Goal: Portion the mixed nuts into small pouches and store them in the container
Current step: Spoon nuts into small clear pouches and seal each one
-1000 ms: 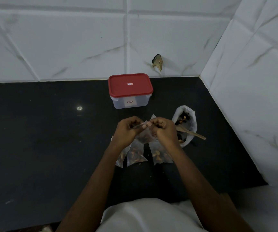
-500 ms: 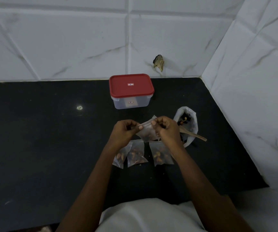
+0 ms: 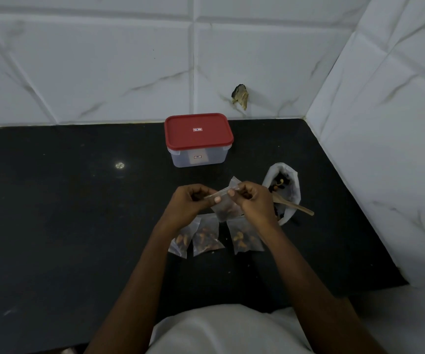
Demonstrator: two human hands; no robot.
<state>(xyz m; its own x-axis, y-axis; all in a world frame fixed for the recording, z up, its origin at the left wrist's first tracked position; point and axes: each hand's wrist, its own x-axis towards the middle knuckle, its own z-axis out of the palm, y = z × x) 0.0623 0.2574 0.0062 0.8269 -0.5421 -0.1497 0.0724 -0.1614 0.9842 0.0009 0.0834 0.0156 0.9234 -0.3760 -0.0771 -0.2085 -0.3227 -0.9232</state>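
Observation:
My left hand [image 3: 188, 201] and my right hand [image 3: 253, 200] both pinch the top edge of a small clear pouch [image 3: 225, 209] with nuts in it, held just above the black counter. Three filled pouches lie below my hands: one at the left [image 3: 179, 242], one in the middle [image 3: 207, 237], one at the right [image 3: 244, 238]. A clear container with a red lid [image 3: 198, 139] stands closed behind them. To the right, an open white bag of mixed nuts [image 3: 284, 190] holds a wooden spoon [image 3: 295, 206].
The black counter [image 3: 65, 213] runs far to the left. White tiled walls close it off at the back and the right. A chipped hole [image 3: 240, 95] marks the back wall. A small light reflection [image 3: 119, 165] shows on the counter.
My hands have spread slightly apart along the pouch's top edge. The three pouches under them are now more exposed.

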